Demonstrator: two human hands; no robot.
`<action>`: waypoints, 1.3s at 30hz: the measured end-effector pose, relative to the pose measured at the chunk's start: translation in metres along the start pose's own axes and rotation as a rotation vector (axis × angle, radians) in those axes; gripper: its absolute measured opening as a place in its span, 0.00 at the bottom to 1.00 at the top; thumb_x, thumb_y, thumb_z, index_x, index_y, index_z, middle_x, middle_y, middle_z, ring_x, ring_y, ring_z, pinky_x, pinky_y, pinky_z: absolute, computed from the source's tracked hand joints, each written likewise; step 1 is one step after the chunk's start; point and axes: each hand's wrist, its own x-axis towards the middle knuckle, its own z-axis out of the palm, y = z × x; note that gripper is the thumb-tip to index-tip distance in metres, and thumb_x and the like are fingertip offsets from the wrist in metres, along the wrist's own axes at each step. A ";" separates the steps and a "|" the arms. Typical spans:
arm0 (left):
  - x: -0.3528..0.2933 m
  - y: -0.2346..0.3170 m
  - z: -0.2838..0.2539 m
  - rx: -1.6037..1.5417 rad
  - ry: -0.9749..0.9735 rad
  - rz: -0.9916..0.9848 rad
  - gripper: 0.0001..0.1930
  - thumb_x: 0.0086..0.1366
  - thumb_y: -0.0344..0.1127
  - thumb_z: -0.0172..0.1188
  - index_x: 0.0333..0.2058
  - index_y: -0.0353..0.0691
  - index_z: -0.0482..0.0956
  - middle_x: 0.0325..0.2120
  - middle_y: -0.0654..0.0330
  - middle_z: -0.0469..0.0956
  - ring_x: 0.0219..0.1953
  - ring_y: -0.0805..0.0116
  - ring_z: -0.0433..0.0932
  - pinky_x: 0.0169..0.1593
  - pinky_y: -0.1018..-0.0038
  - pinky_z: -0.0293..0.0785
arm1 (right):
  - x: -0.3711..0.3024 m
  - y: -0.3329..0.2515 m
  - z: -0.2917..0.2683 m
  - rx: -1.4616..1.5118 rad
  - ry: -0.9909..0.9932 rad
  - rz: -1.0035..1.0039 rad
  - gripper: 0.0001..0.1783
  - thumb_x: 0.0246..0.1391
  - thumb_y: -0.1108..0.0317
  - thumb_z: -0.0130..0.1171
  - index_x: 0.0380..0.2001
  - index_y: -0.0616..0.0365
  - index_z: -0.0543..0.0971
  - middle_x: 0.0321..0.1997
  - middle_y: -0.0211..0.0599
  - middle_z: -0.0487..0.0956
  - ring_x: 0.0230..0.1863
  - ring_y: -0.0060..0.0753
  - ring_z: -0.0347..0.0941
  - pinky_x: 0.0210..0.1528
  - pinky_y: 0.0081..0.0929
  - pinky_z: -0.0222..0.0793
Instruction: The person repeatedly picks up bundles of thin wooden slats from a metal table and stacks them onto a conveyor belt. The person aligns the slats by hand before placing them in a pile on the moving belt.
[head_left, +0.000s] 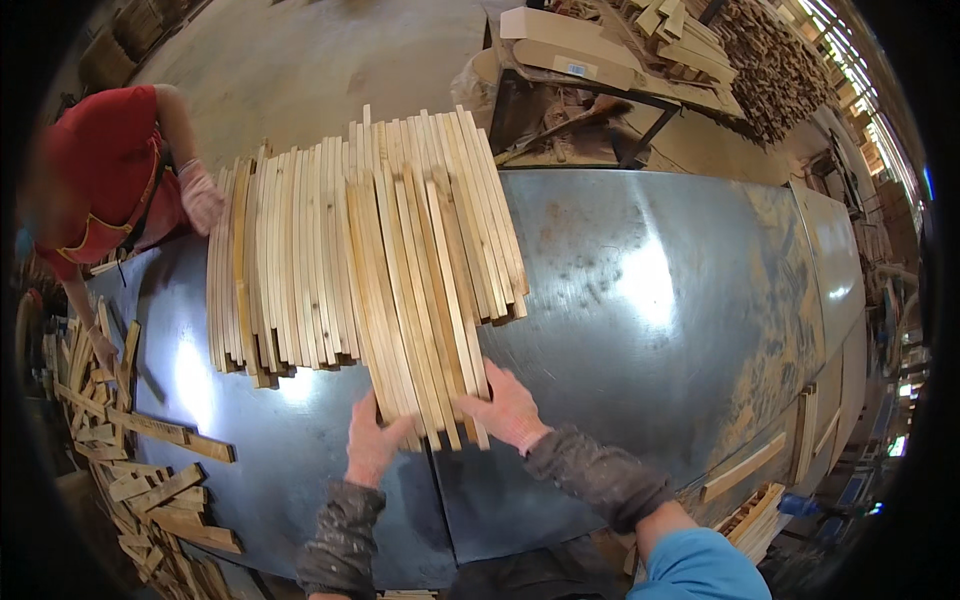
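Note:
My left hand (pixel 375 440) presses against the left side of a bundle of long wooden strips (pixel 405 300), near its close end. Against the bundle's right side, my right hand (pixel 508 408) grips it with the thumb over the top. The strips lie side by side, pale to light brown, with uneven ends. Their far part rests on or against a wide row of similar wooden strips (pixel 300 250) on the metal table (pixel 590 420); exactly how they overlap is unclear. Grey, dusty sleeves cover both my forearms.
A co-worker in red (pixel 110 150) stands at the left, one gloved hand beside the row. Short scrap pieces (pixel 165 490) pile up at the lower left. Sawdust (pixel 780 310) covers the table's right part, near a loose board (pixel 743 467). Cardboard (pixel 570 45) lies on a stand behind.

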 end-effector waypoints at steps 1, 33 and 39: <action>-0.018 -0.008 0.007 -0.167 0.029 -0.076 0.38 0.60 0.46 0.77 0.64 0.31 0.74 0.54 0.47 0.80 0.56 0.54 0.82 0.62 0.57 0.79 | -0.008 0.027 0.012 0.023 -0.022 0.038 0.52 0.58 0.42 0.72 0.78 0.56 0.64 0.67 0.55 0.76 0.68 0.56 0.75 0.70 0.46 0.72; -0.299 -0.035 0.282 -0.182 -0.481 -0.225 0.45 0.58 0.50 0.81 0.63 0.26 0.70 0.54 0.45 0.84 0.56 0.54 0.84 0.61 0.61 0.80 | -0.327 0.324 -0.024 0.659 0.148 0.144 0.56 0.58 0.65 0.73 0.81 0.64 0.52 0.71 0.46 0.76 0.69 0.36 0.73 0.72 0.33 0.69; -0.294 -0.019 0.281 0.773 -0.566 -0.188 0.49 0.65 0.76 0.62 0.58 0.28 0.80 0.48 0.38 0.88 0.55 0.42 0.86 0.59 0.54 0.80 | -0.328 0.359 -0.038 0.743 0.058 0.132 0.48 0.59 0.66 0.71 0.79 0.58 0.62 0.67 0.43 0.79 0.66 0.37 0.75 0.71 0.34 0.70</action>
